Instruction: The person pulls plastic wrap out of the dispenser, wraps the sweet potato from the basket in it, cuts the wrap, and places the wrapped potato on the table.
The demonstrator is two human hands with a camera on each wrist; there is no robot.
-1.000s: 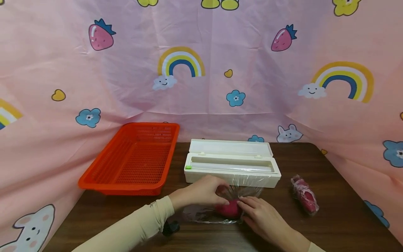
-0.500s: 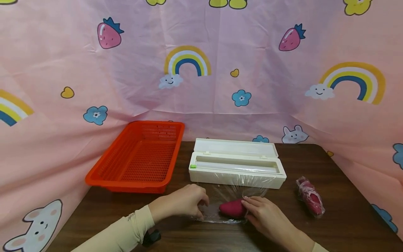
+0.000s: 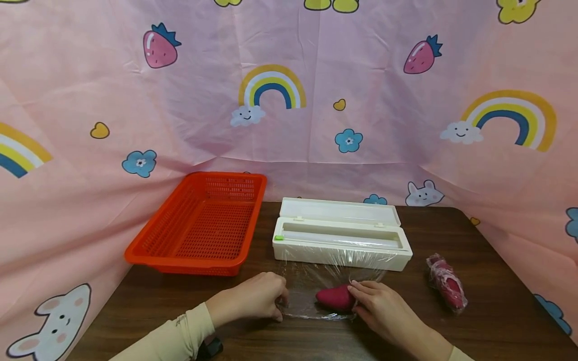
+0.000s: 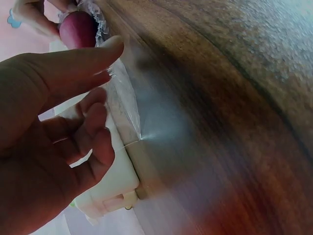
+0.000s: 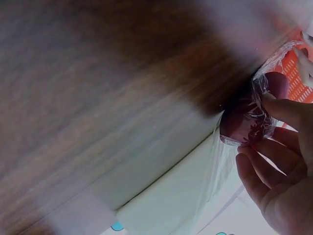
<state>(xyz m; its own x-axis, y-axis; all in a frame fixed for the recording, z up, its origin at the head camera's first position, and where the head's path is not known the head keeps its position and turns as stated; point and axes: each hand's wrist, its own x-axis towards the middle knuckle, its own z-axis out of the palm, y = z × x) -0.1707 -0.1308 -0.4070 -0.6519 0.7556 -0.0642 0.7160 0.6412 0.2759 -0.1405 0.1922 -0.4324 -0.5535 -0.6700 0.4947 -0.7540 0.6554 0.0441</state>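
A red-skinned sweet potato [image 3: 335,298] lies on a sheet of cling film [image 3: 302,291], its tapered end pointing left. My right hand [image 3: 388,311] holds its right end, thumb and fingers round it; in the right wrist view crumpled film covers that end. At the film's left edge is my left hand [image 3: 255,298], low over the table. The left wrist view shows this hand's fingers loosely bent, with a gap between thumb and fingertips and no thing in it. The film stretches back to a white cling film dispenser [image 3: 343,256], lid up, roll inside.
To the left stands an orange plastic basket [image 3: 244,240]. Another sweet potato [image 3: 447,283], wrapped in film, lies at the right on the dark wooden table [image 3: 451,225]. A patterned cloth [image 3: 289,135] hangs behind and at the sides.
My left hand has come off the sweet potato and moved left to the film's edge, leaving the tapered end uncovered. My right hand keeps its hold. The whole view has shifted slightly.
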